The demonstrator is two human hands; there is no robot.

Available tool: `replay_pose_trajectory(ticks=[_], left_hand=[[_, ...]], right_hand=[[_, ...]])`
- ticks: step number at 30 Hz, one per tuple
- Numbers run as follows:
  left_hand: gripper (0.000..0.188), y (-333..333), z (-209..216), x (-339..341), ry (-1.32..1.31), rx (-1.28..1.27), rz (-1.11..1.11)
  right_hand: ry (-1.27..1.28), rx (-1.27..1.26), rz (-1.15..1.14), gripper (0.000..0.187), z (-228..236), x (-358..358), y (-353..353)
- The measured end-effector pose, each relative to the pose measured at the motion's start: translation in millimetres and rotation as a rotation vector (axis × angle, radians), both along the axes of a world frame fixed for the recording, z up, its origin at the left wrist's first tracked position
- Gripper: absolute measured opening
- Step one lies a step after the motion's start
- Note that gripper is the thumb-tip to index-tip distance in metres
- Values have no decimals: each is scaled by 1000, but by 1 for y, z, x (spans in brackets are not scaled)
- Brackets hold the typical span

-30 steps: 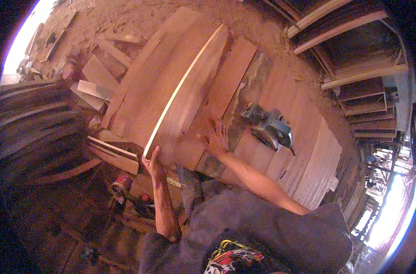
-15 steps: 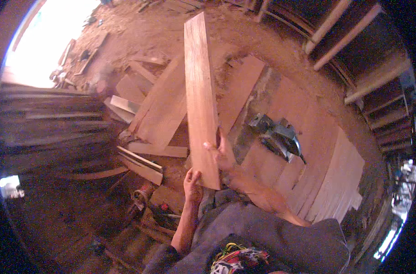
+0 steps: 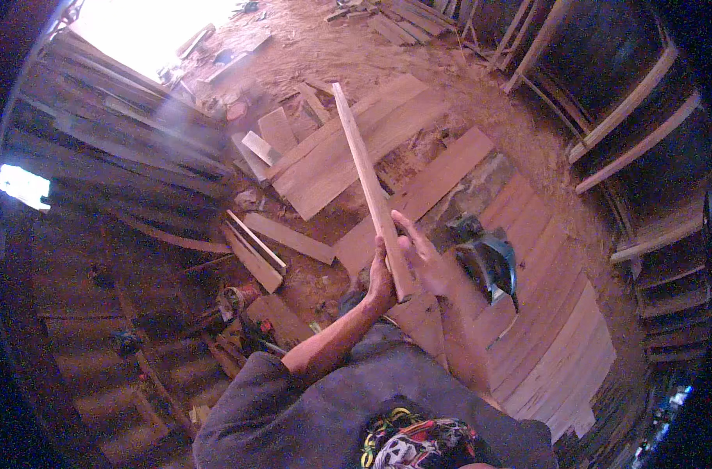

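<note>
A long wooden board (image 3: 364, 168) is held up in front of me, turned so that its narrow edge faces up. Against its left side near the close end, my left hand (image 3: 381, 275) grips it with fingers pressed to the wood. My right hand (image 3: 425, 256) holds the other side, fingers stretched along the face; part of its palm and thumb is hidden. Just right of that hand, a circular saw (image 3: 489, 262) rests on boards laid side by side (image 3: 559, 336).
Wide planks (image 3: 348, 152) lie on the earth floor ahead, with shorter offcuts (image 3: 278, 129) beyond. Narrow strips (image 3: 254, 254) lean at the left near a red round container (image 3: 241, 297). Timber framing (image 3: 637, 144) lines the right side, and a slatted wall (image 3: 121, 133) stands left.
The board has rolled from showing its broad face to showing its narrow edge, and its far end dropped lower in view. My left hand now presses its side. My view has shifted.
</note>
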State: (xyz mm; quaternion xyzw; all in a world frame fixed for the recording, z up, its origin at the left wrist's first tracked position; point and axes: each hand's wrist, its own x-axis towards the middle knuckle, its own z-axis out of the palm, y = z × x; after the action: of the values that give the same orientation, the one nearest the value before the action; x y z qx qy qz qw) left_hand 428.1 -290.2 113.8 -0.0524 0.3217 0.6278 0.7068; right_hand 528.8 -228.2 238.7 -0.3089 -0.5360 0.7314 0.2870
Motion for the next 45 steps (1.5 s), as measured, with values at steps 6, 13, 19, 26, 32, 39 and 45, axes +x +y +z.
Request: replay_pose_trajectory(ticks=[6, 13, 19, 26, 32, 39, 45], left_hand=[[69, 26, 124, 16, -153, -42, -68], [79, 45, 101, -1, 534, 363, 140], [61, 49, 147, -1, 1011, 622, 141], [38, 77, 141, -4, 895, 561, 114], [38, 79, 153, 9, 637, 485, 147], [37, 73, 181, 16, 706, 290, 108], [38, 83, 163, 13, 603, 514, 240]], right_hand=[[-189, 434, -162, 58, 41, 34, -45], [-452, 883, -462, 36, 90, 11, -20], [-485, 972, -498, 35, 101, 2, -12], [-445, 982, -534, 34, 114, 0, 1], [-499, 960, -505, 35, 104, 1, 11], [-500, 963, -508, 37, 105, 4, 12], [-523, 957, -511, 38, 105, -1, 15]])
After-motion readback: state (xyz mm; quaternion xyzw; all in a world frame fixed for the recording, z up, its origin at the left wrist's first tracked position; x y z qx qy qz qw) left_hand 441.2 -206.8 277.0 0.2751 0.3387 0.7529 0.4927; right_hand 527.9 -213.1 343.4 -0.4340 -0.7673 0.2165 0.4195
